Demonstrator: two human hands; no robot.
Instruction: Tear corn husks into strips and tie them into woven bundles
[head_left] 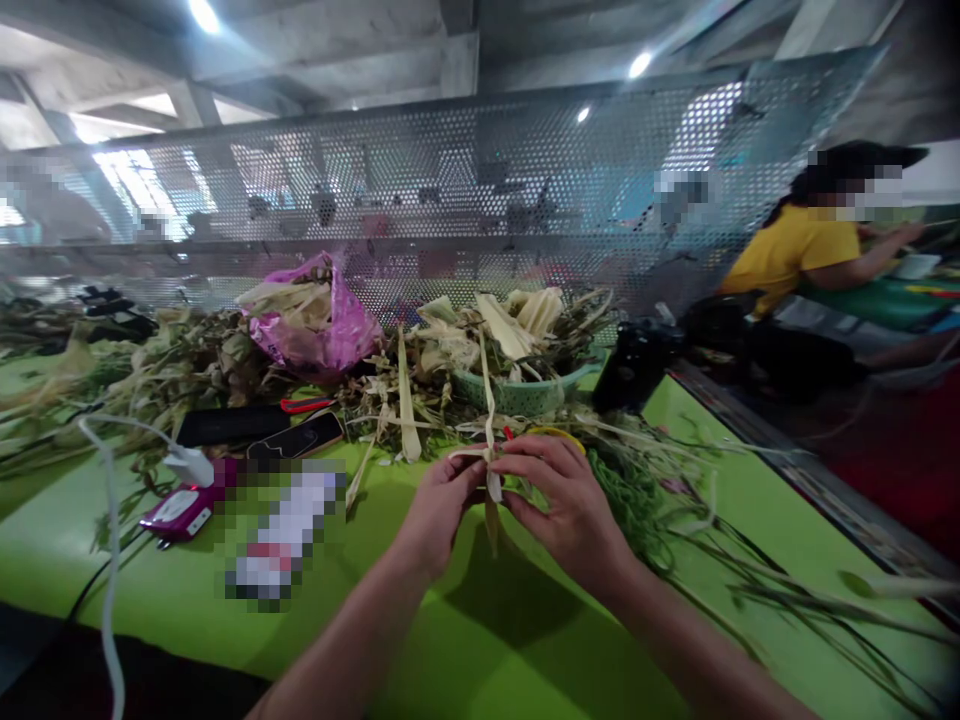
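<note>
Between my two hands stands a pale, twisted corn husk strip (487, 390), its long end pointing up and a short flap hanging below the fingers. My left hand (439, 510) pinches it from the left, with a folded piece of husk beside the thumb. From the right, my right hand (566, 495) grips the same strip between thumb and fingertips. Both hands are held just above the green table (352, 610). Behind them, a green basket (517, 393) is heaped with dried husks (517, 325). A tangle of green string (626, 500) lies beside my right hand.
Dried plant matter (187, 355) and a pink plastic bag (345, 325) line the back. At left lie a phone (296, 437), a red-handled cutter (306, 405) and a purple power strip (184, 510) with a white cable (111, 590). A black cylinder (634, 365) and long stalks (817, 600) are right.
</note>
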